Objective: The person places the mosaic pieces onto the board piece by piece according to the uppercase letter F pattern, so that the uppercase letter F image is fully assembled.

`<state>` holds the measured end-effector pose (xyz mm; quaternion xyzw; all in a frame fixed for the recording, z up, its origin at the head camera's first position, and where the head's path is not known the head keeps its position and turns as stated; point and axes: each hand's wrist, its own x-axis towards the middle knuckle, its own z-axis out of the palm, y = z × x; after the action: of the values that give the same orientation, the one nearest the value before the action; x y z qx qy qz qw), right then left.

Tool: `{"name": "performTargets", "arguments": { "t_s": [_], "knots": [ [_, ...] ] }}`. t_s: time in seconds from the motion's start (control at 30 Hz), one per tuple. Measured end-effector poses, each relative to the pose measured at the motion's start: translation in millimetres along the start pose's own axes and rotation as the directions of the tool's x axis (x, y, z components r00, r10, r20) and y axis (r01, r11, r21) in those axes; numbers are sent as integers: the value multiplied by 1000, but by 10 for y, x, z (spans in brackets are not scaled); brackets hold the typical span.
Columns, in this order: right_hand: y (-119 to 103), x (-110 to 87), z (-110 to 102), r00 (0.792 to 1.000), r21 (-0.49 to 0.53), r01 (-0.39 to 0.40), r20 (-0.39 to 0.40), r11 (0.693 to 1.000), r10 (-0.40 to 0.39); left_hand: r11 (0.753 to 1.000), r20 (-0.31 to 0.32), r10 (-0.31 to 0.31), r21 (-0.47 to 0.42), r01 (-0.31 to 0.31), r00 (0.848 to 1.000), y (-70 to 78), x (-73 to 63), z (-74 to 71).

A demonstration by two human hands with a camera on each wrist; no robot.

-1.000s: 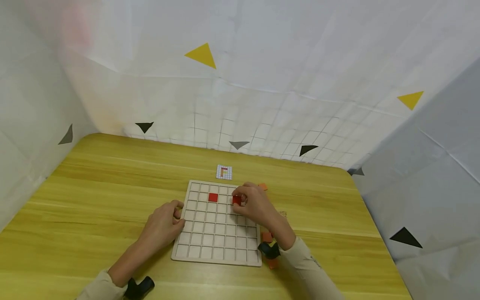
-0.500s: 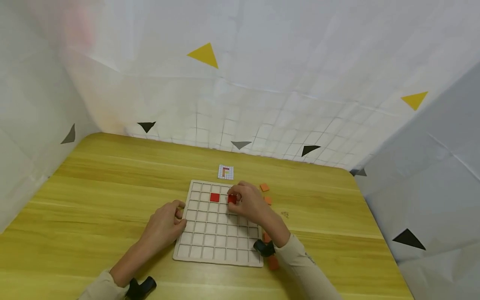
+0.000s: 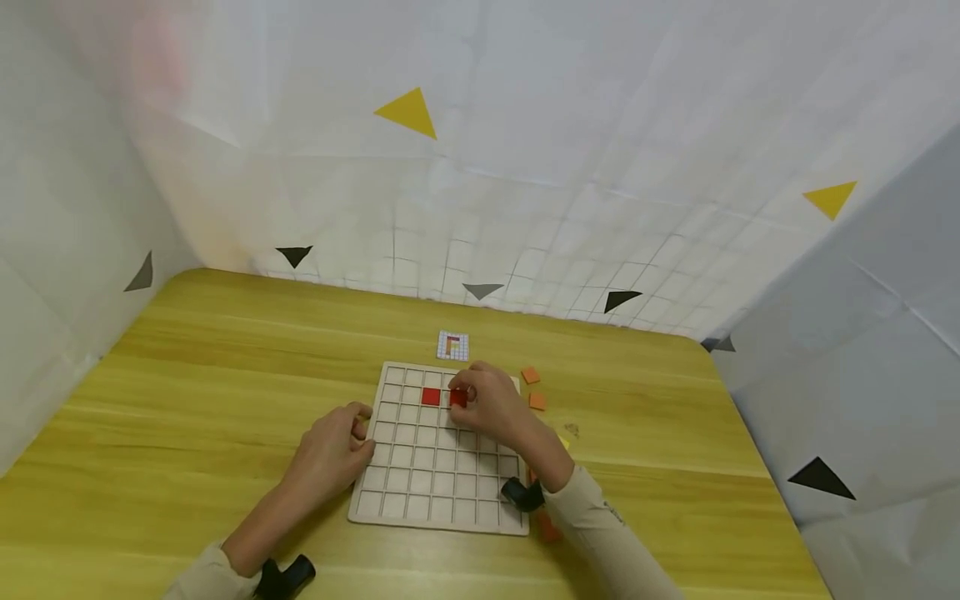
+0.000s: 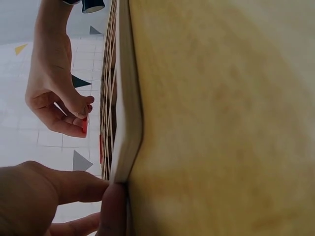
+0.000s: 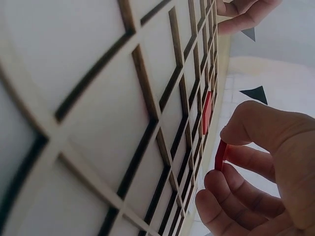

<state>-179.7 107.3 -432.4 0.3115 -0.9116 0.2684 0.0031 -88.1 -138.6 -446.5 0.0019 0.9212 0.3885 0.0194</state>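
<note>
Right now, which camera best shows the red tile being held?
The right wrist view: the held red tile looks largest there, pinched by the right hand. The head view shows it small, partly covered; the left wrist view, a thin sliver.

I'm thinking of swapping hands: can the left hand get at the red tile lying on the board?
Probably yes: only bare squares lie between the left hand, at the edge of the board, and the lying tile. The right hand, pinching another red tile just beyond, might crowd the approach.
</note>
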Motion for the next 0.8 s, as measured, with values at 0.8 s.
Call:
{"name": "performTargets", "arguments": {
  "t_s": [0.8],
  "knots": [
    [6, 81, 79, 999, 21, 0, 34, 1000, -1, 1000, -9, 17, 5, -17, 1000, -16, -2, 6]
  ]
}}
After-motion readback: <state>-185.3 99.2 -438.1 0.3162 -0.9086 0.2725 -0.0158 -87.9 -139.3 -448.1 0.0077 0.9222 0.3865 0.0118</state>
